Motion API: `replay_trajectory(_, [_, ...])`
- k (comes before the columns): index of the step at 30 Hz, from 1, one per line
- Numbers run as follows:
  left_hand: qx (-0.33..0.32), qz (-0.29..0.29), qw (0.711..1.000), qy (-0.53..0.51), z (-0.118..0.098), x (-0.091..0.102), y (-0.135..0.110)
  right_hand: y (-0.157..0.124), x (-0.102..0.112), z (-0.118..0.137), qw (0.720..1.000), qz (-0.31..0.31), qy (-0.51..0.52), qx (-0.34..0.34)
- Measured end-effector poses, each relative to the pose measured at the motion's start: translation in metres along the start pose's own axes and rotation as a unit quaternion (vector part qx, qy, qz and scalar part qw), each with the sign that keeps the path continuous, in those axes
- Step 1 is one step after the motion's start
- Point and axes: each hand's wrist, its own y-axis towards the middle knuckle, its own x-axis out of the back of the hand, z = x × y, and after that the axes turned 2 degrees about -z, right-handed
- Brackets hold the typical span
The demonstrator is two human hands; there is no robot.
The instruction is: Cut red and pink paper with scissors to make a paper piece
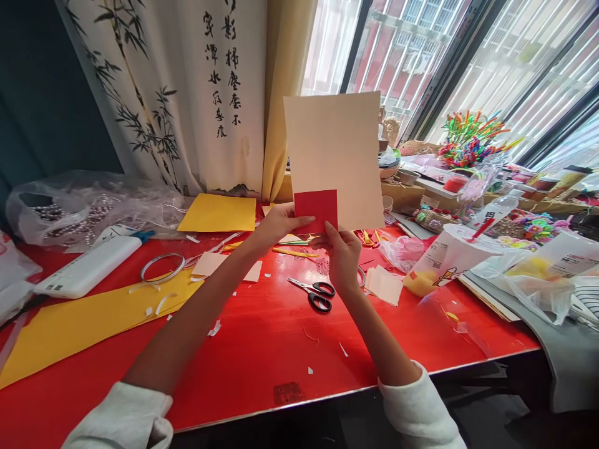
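Note:
A large cream sheet of paper (pixel 334 143) stands upright above the table, and a smaller red paper square (pixel 321 206) lies against its lower left corner. My left hand (pixel 282 219) pinches the left side of both papers, its thumb across the red square. At the lower edge, my right hand (pixel 344 252) is closed on them too, thumb tip on the red square's bottom right corner. The fingers behind the paper are partly hidden. Below the hands, scissors with black handles (pixel 321 293) rest on the red table (pixel 262 349), blades pointing left.
Yellow paper (pixel 218 213) and long yellow strips (pixel 93 321) lie on the left, near a tape roll (pixel 162 269) and a white power strip (pixel 88 262). Cream paper squares (pixel 384 285) and a drink cup (pixel 444 262) are on the right. Paper scraps dot the tabletop.

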Motion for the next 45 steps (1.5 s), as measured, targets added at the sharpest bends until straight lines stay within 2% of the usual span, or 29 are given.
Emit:
replay_trajectory(10, [0.006,-0.007,1.0,-0.009,-0.003,-0.003,-0.002,0.001,0.0,0.002,1.0,-0.009,-0.019,0.005])
replay_trajectory(19, [0.046,-0.034,0.998,-0.021,-0.003,-0.01,-0.004,0.001,0.001,0.004,1.0,0.004,-0.024,0.006])
replay_trajectory(33, [-0.002,-0.064,0.998,0.002,0.004,-0.011,-0.002,0.003,0.002,0.007,0.999,0.026,-0.01,-0.017])
replay_trajectory(45, [-0.017,-0.048,0.998,0.038,0.001,-0.014,-0.004,0.004,0.003,0.006,1.0,0.016,-0.021,-0.011])
